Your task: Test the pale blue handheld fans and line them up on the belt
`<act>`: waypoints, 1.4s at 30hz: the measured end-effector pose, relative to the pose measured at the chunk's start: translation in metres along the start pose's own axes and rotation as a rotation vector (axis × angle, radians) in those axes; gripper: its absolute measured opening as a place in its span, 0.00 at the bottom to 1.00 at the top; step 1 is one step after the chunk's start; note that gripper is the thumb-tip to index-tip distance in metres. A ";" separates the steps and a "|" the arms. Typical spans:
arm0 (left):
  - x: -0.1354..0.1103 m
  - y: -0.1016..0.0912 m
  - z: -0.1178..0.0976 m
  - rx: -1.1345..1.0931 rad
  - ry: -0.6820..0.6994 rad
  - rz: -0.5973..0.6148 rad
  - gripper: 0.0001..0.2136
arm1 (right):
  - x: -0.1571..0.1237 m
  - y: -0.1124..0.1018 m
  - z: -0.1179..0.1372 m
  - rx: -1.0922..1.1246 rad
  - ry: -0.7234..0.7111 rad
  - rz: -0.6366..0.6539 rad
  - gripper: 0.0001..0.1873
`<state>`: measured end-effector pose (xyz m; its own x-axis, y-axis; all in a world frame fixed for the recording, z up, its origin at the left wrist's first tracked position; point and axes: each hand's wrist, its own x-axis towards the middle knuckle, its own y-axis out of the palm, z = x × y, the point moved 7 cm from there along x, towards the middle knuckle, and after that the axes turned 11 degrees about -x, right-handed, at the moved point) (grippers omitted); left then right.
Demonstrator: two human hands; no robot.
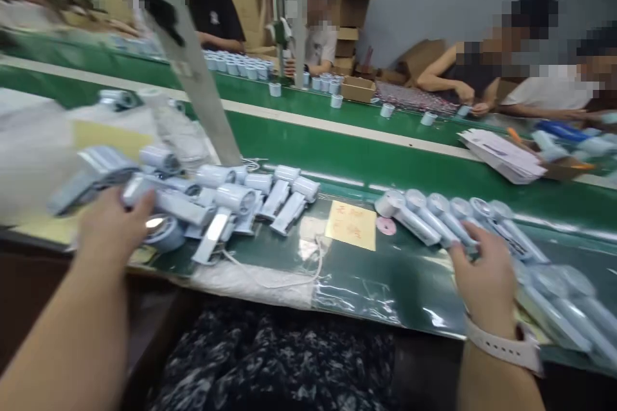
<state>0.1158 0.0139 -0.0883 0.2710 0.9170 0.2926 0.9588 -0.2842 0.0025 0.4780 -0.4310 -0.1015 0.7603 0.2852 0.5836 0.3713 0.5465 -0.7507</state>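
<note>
Left hand [112,226] clenched around a pale blue gadget [178,205], right hand [482,273] curled against a row of gadgets [427,218], grip unclear, small cups [231,66] on the far belt [308,103], cardboard box [357,88], contents hidden

Handheld fans [231,199] lie in two heaps on the conveyor belt [385,170], with a paper note [350,225] between them.

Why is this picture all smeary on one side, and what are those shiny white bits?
In the head view, the left edge is smeared, so the pale blob is too blurry to name. The left hand looks slightly soft too. The shiny bits are glare on the clear plastic sheet near the right hand.
</note>
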 end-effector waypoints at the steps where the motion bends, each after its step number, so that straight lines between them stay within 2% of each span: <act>1: 0.000 -0.020 0.001 0.053 -0.016 -0.115 0.15 | -0.006 0.014 0.043 0.137 -0.097 0.065 0.18; 3: -0.005 -0.041 -0.001 0.101 -0.027 -0.291 0.20 | -0.025 0.032 0.139 0.338 -0.398 0.216 0.15; 5: -0.010 -0.042 -0.009 0.071 0.024 -0.364 0.26 | -0.044 0.040 0.224 0.437 -0.664 0.324 0.16; 6: -0.013 -0.038 -0.017 0.009 0.092 -0.377 0.28 | -0.049 0.045 0.258 0.457 -0.751 0.359 0.16; 7: -0.015 -0.032 -0.025 -0.092 0.159 -0.361 0.29 | -0.049 0.051 0.285 0.462 -0.777 0.380 0.18; 9: -0.018 -0.019 -0.035 -0.363 0.216 -0.281 0.26 | -0.043 0.072 0.322 0.401 -0.747 0.444 0.25; 10: -0.020 -0.013 -0.036 -0.498 0.186 -0.234 0.24 | -0.040 0.084 0.334 0.364 -0.726 0.482 0.30; 12: -0.026 -0.001 -0.029 -0.649 0.021 -0.151 0.26 | -0.039 0.100 0.349 0.330 -0.721 0.524 0.33; 14: -0.040 0.013 -0.021 -0.668 -0.117 -0.046 0.33 | -0.042 0.102 0.354 0.345 -0.746 0.522 0.30; 16: -0.057 0.031 -0.015 -0.660 -0.168 0.105 0.39 | -0.047 0.090 0.348 0.405 -0.748 0.486 0.30; 19: -0.084 0.062 -0.006 -0.713 -0.246 0.313 0.40 | -0.049 0.058 0.320 0.616 -0.678 0.379 0.27; 21: -0.103 0.087 0.005 -0.817 -0.410 0.440 0.37 | -0.049 0.042 0.296 0.739 -0.590 0.325 0.25; 23: -0.122 0.108 0.017 -0.900 -0.559 0.522 0.35 | -0.052 0.040 0.272 0.765 -0.484 0.338 0.22; 26: -0.149 0.133 0.032 -0.958 -0.729 0.582 0.35 | -0.060 0.049 0.241 0.753 -0.317 0.399 0.19; 29: -0.173 0.150 0.040 -1.024 -0.888 0.619 0.36 | -0.065 0.055 0.219 0.751 -0.208 0.391 0.23; 32: -0.174 0.152 0.037 -1.014 -0.869 0.538 0.32 | -0.058 0.065 0.206 0.705 -0.213 0.439 0.26; 35: -0.157 0.141 0.025 -0.971 -0.733 0.450 0.31 | -0.050 0.087 0.203 0.474 -0.301 0.532 0.14; 37: -0.142 0.132 0.015 -0.949 -0.661 0.437 0.32 | -0.051 0.098 0.206 0.359 -0.359 0.556 0.05; 39: -0.130 0.124 0.005 -0.952 -0.607 0.440 0.33 | -0.057 0.102 0.212 0.355 -0.397 0.571 0.07; 42: -0.117 0.114 -0.008 -0.973 -0.538 0.434 0.32 | -0.071 0.097 0.218 0.402 -0.427 0.613 0.07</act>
<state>0.1923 -0.1279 -0.1141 0.7801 0.6255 0.0105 0.3738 -0.4795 0.7940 0.3440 -0.2265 -0.1484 0.4684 0.8512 0.2367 -0.3203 0.4133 -0.8524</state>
